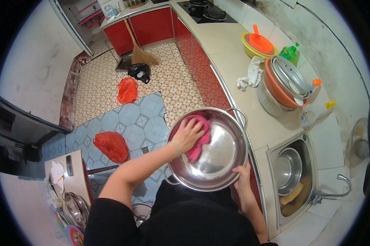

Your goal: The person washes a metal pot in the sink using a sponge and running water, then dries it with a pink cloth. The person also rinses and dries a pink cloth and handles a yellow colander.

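Note:
A wide stainless steel pot with two loop handles is held before my body, its open top facing up towards the camera. My left hand presses a pink cloth against the inside of the pot, at its left part. On the lower right rim my right hand grips the pot, thumb inside the edge and the other fingers mostly hidden behind it. Light shines off the pot's bare bottom.
Right of me, a sink holds a metal basin and a yellowish sponge. Stacked lids, basins and bottles stand on the counter. Red plastic bags lie on the floor; a small table is at left.

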A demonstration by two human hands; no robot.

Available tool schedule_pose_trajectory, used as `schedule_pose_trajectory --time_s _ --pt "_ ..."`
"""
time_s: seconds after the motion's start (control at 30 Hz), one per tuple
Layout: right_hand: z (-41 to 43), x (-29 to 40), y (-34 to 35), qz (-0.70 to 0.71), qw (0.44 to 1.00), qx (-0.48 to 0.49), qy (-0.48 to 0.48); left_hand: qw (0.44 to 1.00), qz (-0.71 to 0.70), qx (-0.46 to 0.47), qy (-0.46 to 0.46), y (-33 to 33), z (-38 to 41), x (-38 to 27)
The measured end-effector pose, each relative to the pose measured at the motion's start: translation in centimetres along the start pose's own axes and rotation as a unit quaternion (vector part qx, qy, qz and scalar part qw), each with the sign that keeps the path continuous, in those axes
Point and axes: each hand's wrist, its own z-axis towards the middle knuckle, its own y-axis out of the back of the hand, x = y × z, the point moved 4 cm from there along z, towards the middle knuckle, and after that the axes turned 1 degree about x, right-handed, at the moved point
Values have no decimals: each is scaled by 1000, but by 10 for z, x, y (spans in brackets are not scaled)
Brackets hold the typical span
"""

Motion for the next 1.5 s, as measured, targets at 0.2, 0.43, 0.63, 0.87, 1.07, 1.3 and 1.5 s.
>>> schedule_pose_trajectory --time_s 0.2,0.43,0.63,0.87,1.07,1.3,1.5 --pt "0 -4 -4 38 999 10 -4 945 -286 155 22 4 -67 -81" --pt "6 0 -15 -10 998 44 32 987 -160 3 -35 21 18 -77" --pt "-4 9 -14 -52 995 37 71 999 30 13 1 -6 -22 -7" --pt "0 -10 -12 12 998 -34 43 883 -441 159 41 -11 -55 -93" --pt "4 -17 -5 45 999 -5 -7 720 -684 -3 115 -7 10 -99" --pt "-1 -18 -3 58 998 18 -20 845 -427 -224 233 6 54 -32" --pt "-9 -34 18 90 995 28 -44 906 -415 8 -82 13 7 -113"
